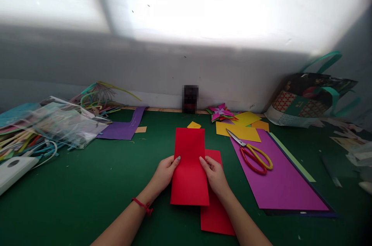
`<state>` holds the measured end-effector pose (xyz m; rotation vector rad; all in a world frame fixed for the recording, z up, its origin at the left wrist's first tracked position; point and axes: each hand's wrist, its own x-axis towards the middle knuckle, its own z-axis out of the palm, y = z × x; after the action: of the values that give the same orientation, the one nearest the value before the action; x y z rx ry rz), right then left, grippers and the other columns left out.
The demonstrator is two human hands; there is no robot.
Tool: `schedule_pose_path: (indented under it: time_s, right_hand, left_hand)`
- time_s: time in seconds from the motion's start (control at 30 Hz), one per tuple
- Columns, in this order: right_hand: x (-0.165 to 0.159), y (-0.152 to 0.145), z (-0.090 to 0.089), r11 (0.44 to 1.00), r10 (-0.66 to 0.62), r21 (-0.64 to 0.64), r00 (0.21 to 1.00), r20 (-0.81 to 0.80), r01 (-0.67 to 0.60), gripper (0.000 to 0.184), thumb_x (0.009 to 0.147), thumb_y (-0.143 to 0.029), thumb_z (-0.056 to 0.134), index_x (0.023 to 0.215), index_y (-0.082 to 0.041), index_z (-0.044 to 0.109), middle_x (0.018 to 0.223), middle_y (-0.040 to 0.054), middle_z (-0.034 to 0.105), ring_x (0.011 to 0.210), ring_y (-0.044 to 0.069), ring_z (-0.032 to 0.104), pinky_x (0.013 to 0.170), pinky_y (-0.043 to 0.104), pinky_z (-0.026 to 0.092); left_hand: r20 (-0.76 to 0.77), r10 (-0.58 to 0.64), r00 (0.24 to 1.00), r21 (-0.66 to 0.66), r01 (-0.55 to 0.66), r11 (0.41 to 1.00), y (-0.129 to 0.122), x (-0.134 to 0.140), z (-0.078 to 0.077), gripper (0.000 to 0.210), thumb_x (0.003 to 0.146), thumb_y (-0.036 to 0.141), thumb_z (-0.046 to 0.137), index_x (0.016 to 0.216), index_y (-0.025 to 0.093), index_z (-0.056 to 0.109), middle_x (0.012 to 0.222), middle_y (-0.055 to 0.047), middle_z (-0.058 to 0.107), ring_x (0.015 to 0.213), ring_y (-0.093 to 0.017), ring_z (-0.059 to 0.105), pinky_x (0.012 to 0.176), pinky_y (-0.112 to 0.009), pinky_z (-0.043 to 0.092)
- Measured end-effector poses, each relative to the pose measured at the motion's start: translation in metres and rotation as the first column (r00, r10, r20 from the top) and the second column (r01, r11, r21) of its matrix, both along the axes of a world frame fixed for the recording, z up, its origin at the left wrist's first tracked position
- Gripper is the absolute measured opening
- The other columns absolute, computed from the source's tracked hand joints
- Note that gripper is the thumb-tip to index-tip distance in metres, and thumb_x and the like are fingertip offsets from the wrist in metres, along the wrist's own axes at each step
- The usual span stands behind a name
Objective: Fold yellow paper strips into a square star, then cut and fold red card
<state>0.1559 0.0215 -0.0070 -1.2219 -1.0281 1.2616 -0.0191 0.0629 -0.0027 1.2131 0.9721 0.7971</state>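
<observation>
A red sheet of paper (190,184), longer than wide, is held up over the green table between both hands. My left hand (167,170) pinches its left edge, thumb on the front face. On the opposite edge, my right hand (214,172) grips it the same way; the fingers behind the sheet are hidden. A second red sheet (216,217) lies on the table under the held one and partly beneath my right forearm. Scissors (252,155) with one red and one yellow handle rest to the right on a purple sheet (287,188), blades partly apart.
Yellow paper pieces (238,131) and a layered paper star (221,113) lie at the back right, near a patterned bag (302,100). On the left are cut purple paper (120,130), a clear plastic sleeve (84,129), coloured strips and a white device (14,170). A wall (151,64) rises behind.
</observation>
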Motion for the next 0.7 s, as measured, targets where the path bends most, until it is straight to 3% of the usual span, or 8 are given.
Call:
schedule_pose_path:
  time_s: [0.23,0.33,0.4,0.5,0.57,0.63,0.7]
  right_hand:
    - [-0.003,-0.002,0.0,0.998,-0.032,0.047,0.998,-0.049,0.034,0.029,0.08,-0.048,0.049,0.081,-0.021,0.059,0.076,0.0032,0.061,0.065,0.018,0.056,0.055,0.026,0.043]
    - [-0.001,-0.002,0.0,0.992,-0.12,0.039,0.993,0.005,0.119,0.035,0.08,-0.052,0.046,0.084,-0.02,0.059,0.056,-0.001,0.054,0.045,0.013,0.047,0.044,0.024,0.037]
    - [0.006,-0.003,0.003,0.971,-0.229,0.085,0.971,0.071,0.223,0.038,0.082,-0.053,0.042,0.086,-0.019,0.059,0.044,-0.0048,0.044,0.036,0.011,0.037,0.04,0.024,0.032]
    - [0.027,-0.005,0.008,0.889,-0.448,0.183,0.88,0.156,0.42,0.04,0.084,-0.052,0.039,0.088,-0.018,0.059,0.044,-0.0048,0.04,0.039,0.011,0.036,0.044,0.023,0.032]
    - [0.042,-0.005,0.01,0.855,-0.518,0.178,0.808,0.28,0.487,0.042,0.083,-0.053,0.037,0.085,-0.018,0.06,0.047,-0.0032,0.041,0.042,0.012,0.038,0.044,0.024,0.032]
    - [0.055,-0.004,0.008,0.842,-0.526,0.185,0.694,0.492,0.507,0.042,0.082,-0.054,0.039,0.088,-0.019,0.061,0.06,0.0014,0.051,0.051,0.016,0.046,0.045,0.025,0.033]
    - [0.063,-0.004,0.003,0.862,-0.455,0.178,0.568,0.686,0.475,0.045,0.077,-0.056,0.044,0.099,-0.02,0.059,0.077,0.0061,0.055,0.066,0.021,0.052,0.049,0.027,0.037]
  left_hand:
    - [0.144,0.003,0.99,-0.016,0.0,1.0,-0.002,0.002,0.003,0.04,0.079,0.047,0.05,0.102,0.017,0.06,0.101,-0.008,0.065,0.086,-0.023,0.06,0.072,-0.03,0.048]
    - [0.155,-0.021,0.988,-0.042,0.028,0.999,-0.001,0.002,0.001,0.04,0.076,0.047,0.055,0.1,0.016,0.062,0.101,-0.009,0.065,0.088,-0.025,0.06,0.072,-0.031,0.049]
    - [0.17,0.059,0.984,-0.061,-0.049,0.997,0.002,0.0,-0.003,0.04,0.074,0.046,0.058,0.099,0.015,0.061,0.1,-0.009,0.066,0.086,-0.025,0.061,0.071,-0.032,0.049]
    - [0.227,0.261,0.938,-0.149,-0.232,0.961,0.007,-0.005,-0.007,0.042,0.076,0.046,0.056,0.106,0.017,0.056,0.099,-0.008,0.066,0.079,-0.022,0.063,0.067,-0.031,0.05]
    - [0.248,0.32,0.914,-0.181,-0.281,0.942,0.009,-0.008,-0.008,0.044,0.077,0.046,0.055,0.11,0.017,0.054,0.096,-0.008,0.067,0.075,-0.02,0.064,0.064,-0.029,0.051]
    - [0.252,0.332,0.909,-0.181,-0.292,0.939,0.009,-0.009,-0.007,0.048,0.076,0.047,0.055,0.113,0.016,0.053,0.092,-0.008,0.067,0.072,-0.019,0.064,0.062,-0.029,0.051]
    - [0.24,0.33,0.913,-0.17,-0.295,0.94,0.008,-0.008,-0.007,0.052,0.074,0.049,0.056,0.113,0.016,0.053,0.09,-0.008,0.068,0.07,-0.019,0.064,0.062,-0.028,0.051]
